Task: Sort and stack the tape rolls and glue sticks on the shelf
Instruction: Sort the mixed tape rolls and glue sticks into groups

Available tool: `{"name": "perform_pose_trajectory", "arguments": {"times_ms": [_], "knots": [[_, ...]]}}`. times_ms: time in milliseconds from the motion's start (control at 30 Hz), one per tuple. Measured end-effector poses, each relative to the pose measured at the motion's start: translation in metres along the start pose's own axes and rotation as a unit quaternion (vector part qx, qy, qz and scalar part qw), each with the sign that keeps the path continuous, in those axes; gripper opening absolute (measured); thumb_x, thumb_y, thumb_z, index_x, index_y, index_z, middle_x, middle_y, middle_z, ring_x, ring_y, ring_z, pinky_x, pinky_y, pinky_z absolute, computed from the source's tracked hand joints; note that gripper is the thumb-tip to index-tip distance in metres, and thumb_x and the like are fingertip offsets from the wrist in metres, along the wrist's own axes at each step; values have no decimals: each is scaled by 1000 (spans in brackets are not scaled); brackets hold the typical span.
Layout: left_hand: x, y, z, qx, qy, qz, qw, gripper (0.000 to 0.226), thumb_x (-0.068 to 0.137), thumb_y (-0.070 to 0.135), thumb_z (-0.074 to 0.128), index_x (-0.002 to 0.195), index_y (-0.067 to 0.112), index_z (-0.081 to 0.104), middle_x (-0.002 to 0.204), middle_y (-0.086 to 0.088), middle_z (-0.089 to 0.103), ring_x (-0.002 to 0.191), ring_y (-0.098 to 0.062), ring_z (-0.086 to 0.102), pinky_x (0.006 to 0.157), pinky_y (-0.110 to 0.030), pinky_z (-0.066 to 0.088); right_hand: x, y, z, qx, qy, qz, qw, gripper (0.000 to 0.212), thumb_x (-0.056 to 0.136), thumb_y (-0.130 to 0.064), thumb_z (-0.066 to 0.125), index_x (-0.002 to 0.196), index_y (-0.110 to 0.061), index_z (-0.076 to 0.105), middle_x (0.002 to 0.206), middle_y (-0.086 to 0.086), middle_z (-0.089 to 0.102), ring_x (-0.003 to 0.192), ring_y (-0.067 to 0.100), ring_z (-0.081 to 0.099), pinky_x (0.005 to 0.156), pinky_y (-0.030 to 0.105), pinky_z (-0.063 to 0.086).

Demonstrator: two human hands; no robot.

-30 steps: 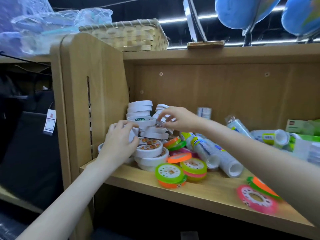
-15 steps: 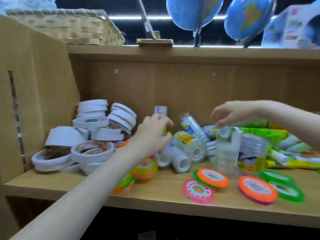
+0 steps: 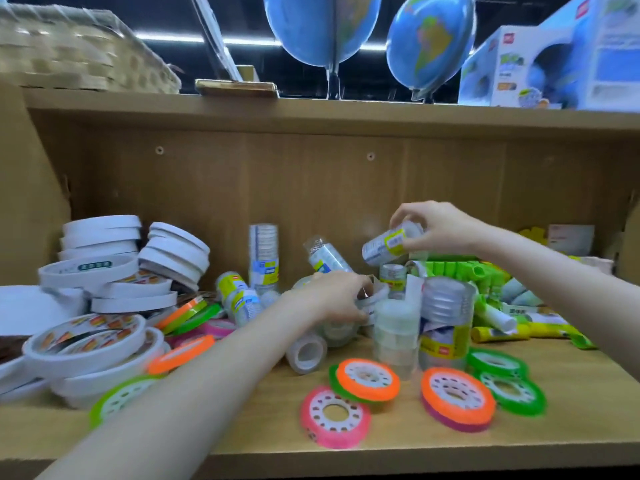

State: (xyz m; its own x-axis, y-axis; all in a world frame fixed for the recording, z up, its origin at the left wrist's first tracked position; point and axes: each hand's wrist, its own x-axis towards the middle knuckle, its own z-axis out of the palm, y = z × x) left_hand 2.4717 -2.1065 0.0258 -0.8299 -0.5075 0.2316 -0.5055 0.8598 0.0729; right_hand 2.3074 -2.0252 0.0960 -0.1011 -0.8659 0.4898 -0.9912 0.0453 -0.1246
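My right hand (image 3: 438, 228) holds a wrapped pack of clear tape rolls (image 3: 386, 244) tilted in the air above the pile. My left hand (image 3: 337, 297) is down in the middle of the pile, its fingers closed around a clear tape roll (image 3: 372, 301). White tape rolls (image 3: 104, 268) are heaped at the left of the wooden shelf (image 3: 519, 434). Flat neon tape rolls lie at the front: a pink one (image 3: 334, 417), an orange one (image 3: 369, 379), an orange-on-pink one (image 3: 457, 398) and green ones (image 3: 509, 389). Green and yellow glue sticks (image 3: 498, 320) lie at the right.
Upright stacks of clear tape (image 3: 445, 327) stand just right of my left hand. On the shelf above sit a wicker basket (image 3: 76, 53), two globes (image 3: 429, 43) and a boxed globe (image 3: 554, 60). The shelf's left side panel (image 3: 24, 209) and back wall close the space.
The view has swung right from the white rolls to the clear tape. My right hand has picked up a wrapped pack of clear tape. My left hand has reached into the pile.
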Motion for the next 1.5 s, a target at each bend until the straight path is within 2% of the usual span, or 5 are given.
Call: {"name": "perform_pose_trajectory", "arguments": {"times_ms": [267,533,867,1233,1500], "knots": [[14,2,18,132,28,-25,991,37,76,42,68,103,18,60,101,-3,63,105,-25,51,86,-38,30,-18,5,-17,19,-36,4,999,22,80,-20,62,98,-33,61,100,-5,65,70,7,52,65,18,40],[8,-38,4,-184,81,-110,974,19,74,30,68,68,14,59,66,0,52,67,-19,49,64,-29,33,-14,-12,-30,31,-34,8,999,24,82,-18,61,102,-32,61,102,-5,64,84,17,63,77,32,52],[6,-53,-19,-526,121,-182,822,35,79,25,70,98,-3,64,98,-17,63,87,-27,59,86,-44,49,-4,-15,-30,32,46,44,997,26,82,-16,63,107,-23,63,101,4,64,83,18,61,66,24,51],[-7,-51,-31,-671,124,-188,707,17,81,15,63,93,3,60,68,-7,52,66,-19,51,81,-40,50,-7,-17,-20,139,41,137,980,19,82,-16,60,99,-16,69,96,7,62,78,20,66,64,27,57],[10,-37,-39,-377,201,-139,893,21,83,22,66,87,3,57,74,-7,51,69,-20,47,58,-28,37,-11,-18,-17,134,35,141,980,16,82,-20,60,96,-21,67,97,6,63,78,26,69,70,33,59]]}}
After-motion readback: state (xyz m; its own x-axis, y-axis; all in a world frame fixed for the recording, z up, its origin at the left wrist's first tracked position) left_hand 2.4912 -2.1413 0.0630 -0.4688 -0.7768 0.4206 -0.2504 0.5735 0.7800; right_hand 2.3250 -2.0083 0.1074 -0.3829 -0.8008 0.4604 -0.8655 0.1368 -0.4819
